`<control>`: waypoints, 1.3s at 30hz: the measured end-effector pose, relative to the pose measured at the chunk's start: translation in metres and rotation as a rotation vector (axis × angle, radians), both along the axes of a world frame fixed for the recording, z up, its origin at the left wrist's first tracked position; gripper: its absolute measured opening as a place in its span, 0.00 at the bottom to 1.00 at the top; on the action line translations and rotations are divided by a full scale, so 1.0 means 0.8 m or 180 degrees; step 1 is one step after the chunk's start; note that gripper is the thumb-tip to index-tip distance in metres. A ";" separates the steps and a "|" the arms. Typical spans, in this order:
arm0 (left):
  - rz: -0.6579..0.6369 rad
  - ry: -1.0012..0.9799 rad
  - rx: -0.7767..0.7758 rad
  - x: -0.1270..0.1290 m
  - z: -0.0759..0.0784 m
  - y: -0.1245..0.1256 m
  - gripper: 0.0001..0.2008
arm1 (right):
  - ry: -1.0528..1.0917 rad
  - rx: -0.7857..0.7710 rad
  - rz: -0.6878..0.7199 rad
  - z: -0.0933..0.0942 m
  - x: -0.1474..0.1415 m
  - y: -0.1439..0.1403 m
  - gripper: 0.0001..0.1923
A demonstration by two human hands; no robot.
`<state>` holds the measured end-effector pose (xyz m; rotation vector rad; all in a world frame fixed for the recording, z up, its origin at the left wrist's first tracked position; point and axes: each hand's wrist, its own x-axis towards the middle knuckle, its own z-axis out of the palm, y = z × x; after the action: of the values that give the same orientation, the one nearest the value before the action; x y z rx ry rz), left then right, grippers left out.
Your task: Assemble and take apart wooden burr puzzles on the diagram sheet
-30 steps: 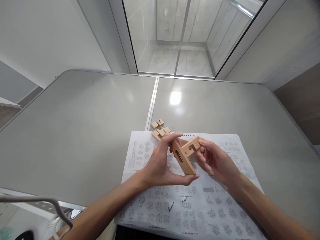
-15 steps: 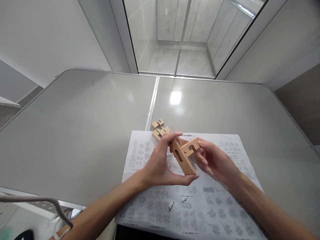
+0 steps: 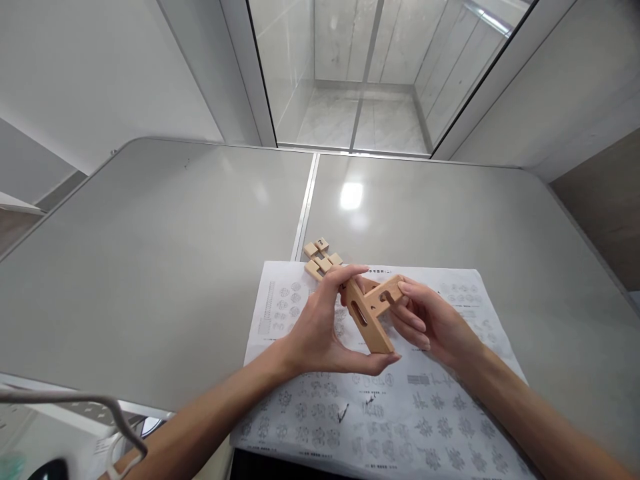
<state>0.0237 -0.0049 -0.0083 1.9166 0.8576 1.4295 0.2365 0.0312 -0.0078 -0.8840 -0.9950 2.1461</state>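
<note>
I held two pale, slotted wooden puzzle bars [image 3: 371, 312] crossed into one another, lifted above the white printed instruction sheet [image 3: 400, 407] that lay at the near edge of the grey bench [image 3: 150, 267], right of its middle seam. The longer bar ran slantwise, its far end under my forefinger and its near end against my thumb; it showed an oblong slot on its upper face. The shorter bar stuck out from it toward the right side of the bench.

My left hand [image 3: 320, 330] was closed on the longer bar, pinching it end to end between thumb and forefinger. My right hand [image 3: 433, 323] was closed on the outer end of the shorter bar, forefinger laid over its top and the other fingers curled below it. I could not tell how deep the two bars sat in each other, as my fingers hid the joint.

Just beyond my left forefinger, on the sheet's far left corner and partly on the bare bench beside the seam, lay a small cluster of notched light wooden puzzle pieces [image 3: 320, 259], apart from my hands. One piece bore a dark mark on top that I could not read. The sheet was covered with rows of small grey diagrams, with a couple of dark tick marks near its near edge.
</note>
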 end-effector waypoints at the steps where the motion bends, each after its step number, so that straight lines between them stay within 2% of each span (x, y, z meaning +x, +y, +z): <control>1: 0.0016 0.0026 0.0003 0.000 0.000 0.000 0.49 | 0.0011 0.0011 0.0004 0.000 0.000 0.000 0.20; 13: 0.0117 -0.0018 -0.0119 -0.002 -0.001 0.001 0.45 | 0.0041 0.0077 -0.0089 -0.001 0.001 -0.005 0.18; 30: 0.0241 0.0076 -0.0044 0.003 -0.011 -0.003 0.49 | -0.0173 0.0052 -0.0212 0.006 -0.004 -0.006 0.23; 39: 0.0203 0.0121 -0.0031 0.001 -0.007 -0.003 0.49 | -0.0217 0.0112 -0.0191 0.010 -0.004 -0.002 0.23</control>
<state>0.0246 -0.0077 -0.0141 1.9306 0.9496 1.4271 0.2332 0.0293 0.0001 -0.9638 -1.0238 2.0546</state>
